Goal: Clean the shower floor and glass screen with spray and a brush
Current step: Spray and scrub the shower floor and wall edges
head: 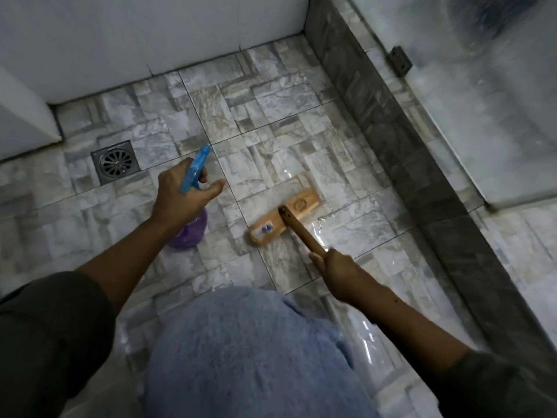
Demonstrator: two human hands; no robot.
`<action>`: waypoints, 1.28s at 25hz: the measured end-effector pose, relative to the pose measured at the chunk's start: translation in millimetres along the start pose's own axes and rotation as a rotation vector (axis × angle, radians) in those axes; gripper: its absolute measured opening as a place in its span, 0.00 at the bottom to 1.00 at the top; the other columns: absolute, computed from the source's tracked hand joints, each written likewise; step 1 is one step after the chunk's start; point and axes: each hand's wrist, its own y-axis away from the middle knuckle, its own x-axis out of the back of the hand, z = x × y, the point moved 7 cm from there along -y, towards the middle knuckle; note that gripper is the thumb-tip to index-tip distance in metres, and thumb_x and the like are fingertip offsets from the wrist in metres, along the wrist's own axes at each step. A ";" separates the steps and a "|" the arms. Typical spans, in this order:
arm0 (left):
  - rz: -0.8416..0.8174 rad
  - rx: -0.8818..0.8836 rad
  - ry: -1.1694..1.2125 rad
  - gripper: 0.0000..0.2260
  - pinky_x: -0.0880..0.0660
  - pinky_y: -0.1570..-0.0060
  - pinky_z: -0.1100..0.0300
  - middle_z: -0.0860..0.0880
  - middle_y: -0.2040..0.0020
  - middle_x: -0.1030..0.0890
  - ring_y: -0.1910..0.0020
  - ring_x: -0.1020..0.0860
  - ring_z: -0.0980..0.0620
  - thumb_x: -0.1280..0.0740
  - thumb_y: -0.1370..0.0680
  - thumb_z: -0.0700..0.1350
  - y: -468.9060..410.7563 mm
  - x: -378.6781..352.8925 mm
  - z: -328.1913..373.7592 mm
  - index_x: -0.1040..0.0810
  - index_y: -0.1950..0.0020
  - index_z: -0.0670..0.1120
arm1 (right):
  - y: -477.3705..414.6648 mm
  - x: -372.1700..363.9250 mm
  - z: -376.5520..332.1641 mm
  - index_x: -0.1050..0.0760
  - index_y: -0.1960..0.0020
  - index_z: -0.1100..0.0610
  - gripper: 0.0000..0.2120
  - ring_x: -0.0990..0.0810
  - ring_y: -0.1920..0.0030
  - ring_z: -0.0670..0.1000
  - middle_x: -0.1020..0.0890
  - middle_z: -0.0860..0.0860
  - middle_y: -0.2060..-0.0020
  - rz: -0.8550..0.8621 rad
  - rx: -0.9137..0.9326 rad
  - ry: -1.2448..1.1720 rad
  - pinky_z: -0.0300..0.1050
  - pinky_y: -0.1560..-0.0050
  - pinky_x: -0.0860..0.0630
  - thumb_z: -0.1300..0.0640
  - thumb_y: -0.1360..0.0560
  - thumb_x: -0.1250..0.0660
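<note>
Shower floor (271, 116) of grey stone-pattern glossy tiles fills most of the view, with a wet sheen around the brush and toward the lower right. White tiled wall (150, 31) runs along the top and left edges. Frosted, streaky glass screen (497, 101) stands at the right, on the far side of a dark grey tiled kerb (407, 140) that runs diagonally from top centre to lower right. Blue fuzzy fabric (250, 357) over the person's knee covers the bottom centre, with dark sleeves on both arms at the lower corners. Wooden long-handled scrub brush (284, 220) lies head-down on the floor tiles at centre, right of the bottle and apart from it; a blue-and-white label sits on its block, and the round handle slants back into the right hand (337, 273). Right fingers are curled tight round the handle, thumb laid along it. Purple translucent spray bottle (191, 233) with a blue plastic trigger head is held above the floor left of the brush, nozzle pointing away toward the wall. Left hand (177, 200) grips its neck from above, one finger hooked on the trigger, thumb sticking out to the right, the other fingers hidden. Square metal floor drain (114, 161) sits in the floor left of the bottle, near the wall corner. Small dark metal bracket (399, 61) is fixed at the screen's lower edge by the kerb.
</note>
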 end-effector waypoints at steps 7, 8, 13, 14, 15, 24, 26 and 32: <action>-0.141 -0.003 0.018 0.13 0.27 0.61 0.67 0.45 0.59 0.20 0.62 0.23 0.54 0.21 0.29 0.44 0.1 -7.6 6.0 0.22 0.54 0.40 | -106.1 60.1 -77.5 0.31 0.42 0.55 0.20 0.25 0.66 0.54 0.23 0.56 0.58 0.043 -0.043 -0.204 0.45 0.72 0.29 0.39 0.16 0.47; -0.154 0.011 0.022 0.13 0.28 0.61 0.67 0.44 0.59 0.20 0.62 0.23 0.54 0.21 0.29 0.45 -2.5 -6.7 6.2 0.22 0.55 0.40 | -95.1 60.4 -64.2 0.30 0.41 0.56 0.21 0.25 0.66 0.53 0.22 0.56 0.57 0.032 -0.038 -0.190 0.45 0.72 0.29 0.39 0.16 0.47; -0.192 0.012 0.072 0.13 0.28 0.62 0.64 0.44 0.61 0.21 0.64 0.24 0.50 0.21 0.29 0.44 -14.0 -19.6 24.6 0.23 0.57 0.40 | 3.4 24.8 42.1 0.29 0.45 0.54 0.20 0.23 0.62 0.49 0.18 0.55 0.51 0.028 -0.124 -0.029 0.43 0.62 0.25 0.39 0.16 0.49; -0.213 -0.021 0.064 0.13 0.28 0.63 0.66 0.43 0.61 0.20 0.64 0.23 0.49 0.21 0.29 0.43 -16.0 -28.4 33.2 0.23 0.58 0.39 | 17.6 17.8 55.7 0.28 0.44 0.56 0.22 0.22 0.59 0.50 0.19 0.55 0.50 0.017 -0.125 0.012 0.45 0.58 0.24 0.39 0.16 0.49; -0.231 -0.054 0.062 0.13 0.29 0.63 0.67 0.43 0.61 0.20 0.64 0.23 0.48 0.20 0.30 0.43 -18.0 -40.7 43.6 0.23 0.58 0.39 | 25.7 14.4 66.5 0.28 0.43 0.56 0.23 0.21 0.58 0.51 0.19 0.55 0.50 0.007 -0.127 0.029 0.47 0.55 0.22 0.38 0.17 0.49; -0.309 -0.138 0.089 0.12 0.29 0.65 0.70 0.48 0.62 0.20 0.68 0.25 0.59 0.21 0.29 0.45 -17.3 -102.2 112.0 0.23 0.58 0.42 | -12.5 60.0 76.9 0.27 0.40 0.58 0.25 0.19 0.60 0.54 0.20 0.56 0.54 0.034 -0.230 -0.118 0.50 0.64 0.19 0.38 0.17 0.48; -0.297 -0.106 0.106 0.12 0.29 0.65 0.72 0.47 0.63 0.20 0.68 0.25 0.60 0.21 0.28 0.45 -22.1 -106.9 111.7 0.22 0.58 0.42 | 24.3 48.2 113.7 0.27 0.38 0.57 0.24 0.18 0.56 0.54 0.20 0.54 0.52 0.026 -0.288 -0.129 0.52 0.54 0.17 0.38 0.17 0.47; -0.299 -0.085 0.066 0.11 0.28 0.66 0.71 0.45 0.63 0.20 0.68 0.24 0.56 0.22 0.27 0.46 -22.2 -123.0 107.4 0.22 0.58 0.41 | -28.0 109.6 107.4 0.29 0.43 0.59 0.22 0.27 0.65 0.50 0.26 0.54 0.60 0.112 -0.216 -0.200 0.46 0.66 0.28 0.41 0.15 0.49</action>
